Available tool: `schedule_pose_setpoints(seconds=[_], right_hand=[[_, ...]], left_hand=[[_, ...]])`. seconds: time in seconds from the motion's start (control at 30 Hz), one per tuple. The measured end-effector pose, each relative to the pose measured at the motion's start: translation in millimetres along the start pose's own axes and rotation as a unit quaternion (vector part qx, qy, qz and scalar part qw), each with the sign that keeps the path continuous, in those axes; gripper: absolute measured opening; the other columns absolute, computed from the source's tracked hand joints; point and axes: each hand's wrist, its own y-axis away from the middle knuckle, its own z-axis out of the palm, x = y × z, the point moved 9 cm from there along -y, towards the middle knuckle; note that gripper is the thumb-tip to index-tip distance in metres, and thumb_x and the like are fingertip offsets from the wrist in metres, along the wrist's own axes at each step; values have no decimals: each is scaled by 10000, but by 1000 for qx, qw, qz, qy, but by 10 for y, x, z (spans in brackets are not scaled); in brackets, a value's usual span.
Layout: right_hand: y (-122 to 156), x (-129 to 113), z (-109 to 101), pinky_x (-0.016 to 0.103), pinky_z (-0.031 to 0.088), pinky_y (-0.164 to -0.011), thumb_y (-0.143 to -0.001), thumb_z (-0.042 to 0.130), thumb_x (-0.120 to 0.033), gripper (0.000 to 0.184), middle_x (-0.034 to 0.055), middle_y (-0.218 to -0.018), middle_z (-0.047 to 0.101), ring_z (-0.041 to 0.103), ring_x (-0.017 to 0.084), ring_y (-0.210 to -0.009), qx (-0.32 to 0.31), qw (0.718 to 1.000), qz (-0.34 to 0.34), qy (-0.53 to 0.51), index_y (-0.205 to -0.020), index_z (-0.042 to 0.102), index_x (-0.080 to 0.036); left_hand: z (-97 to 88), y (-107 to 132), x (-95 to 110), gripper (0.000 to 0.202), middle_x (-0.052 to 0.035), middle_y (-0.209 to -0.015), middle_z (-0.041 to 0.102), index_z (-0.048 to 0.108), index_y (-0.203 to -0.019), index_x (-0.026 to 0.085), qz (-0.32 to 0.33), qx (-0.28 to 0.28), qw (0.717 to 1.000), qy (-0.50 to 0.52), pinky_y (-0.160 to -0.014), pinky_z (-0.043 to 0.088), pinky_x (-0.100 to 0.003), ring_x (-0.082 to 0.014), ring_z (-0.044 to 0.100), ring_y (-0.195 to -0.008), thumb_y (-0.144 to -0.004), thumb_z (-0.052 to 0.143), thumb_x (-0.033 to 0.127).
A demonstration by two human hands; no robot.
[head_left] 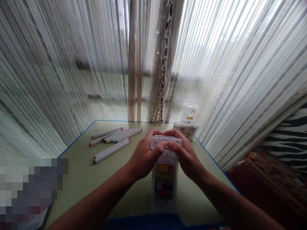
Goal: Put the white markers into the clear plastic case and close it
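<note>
A clear plastic marker case [164, 179] with a yellow and black label stands upright on the green table [79, 179] in front of me. My left hand [144, 156] and my right hand [185, 155] both grip its clear lid [165, 140] from either side, thumbs pressed on the near edge. Several white markers with coloured caps [112, 140] lie loose on the table to the left of my hands.
A second clear case of markers [186, 127] stands at the table's far right by the striped curtains [134, 64]. A zebra-patterned cloth [290, 134] and a red patterned cushion [275, 185] lie to the right. A pixelated patch covers the lower left.
</note>
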Motion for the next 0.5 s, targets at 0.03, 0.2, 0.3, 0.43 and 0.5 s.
schedule_pose_setpoints(seconds=[0.03,0.2,0.3,0.43,0.5], right_hand=[[2,5,5,289,444,-620,-834,649,-455,333,25,-861,608,546,168,-716,-3,1000,1,-4,-1012,563,-187],[14,49,67,291,475,-649,-831,710,-465,447,34,-1006,591,591,169,-780,-39,998,17,-48,-1142,498,-224],[17,46,90,283,471,-644,-851,701,-452,412,25,-988,583,587,163,-779,-50,997,17,-60,-1130,501,-224],[21,41,86,282,463,-631,-863,687,-460,381,15,-928,595,574,159,-745,-46,997,16,-61,-1098,508,-219],[28,47,83,289,470,-643,-843,710,-462,421,23,-963,602,588,166,-764,-49,997,17,-58,-1123,501,-227]], left_hand=[[1,2,-3,381,-40,-898,633,527,-1092,161,-1,1,1000,6,-640,458,-294,-177,574,-734,-919,518,501],[5,4,-28,405,-41,-911,644,515,-1118,165,-15,-6,999,45,-676,476,-307,-192,594,-769,-917,526,516],[2,4,-51,438,-40,-883,641,512,-1140,162,-29,-12,998,57,-660,472,-311,-201,595,-759,-912,518,537],[-7,1,-18,444,-54,-912,641,515,-1137,155,-27,-21,998,44,-683,477,-325,-213,599,-798,-907,512,534],[-16,0,11,429,-70,-965,647,514,-1140,152,-18,-24,999,32,-710,482,-338,-222,607,-829,-897,522,505]])
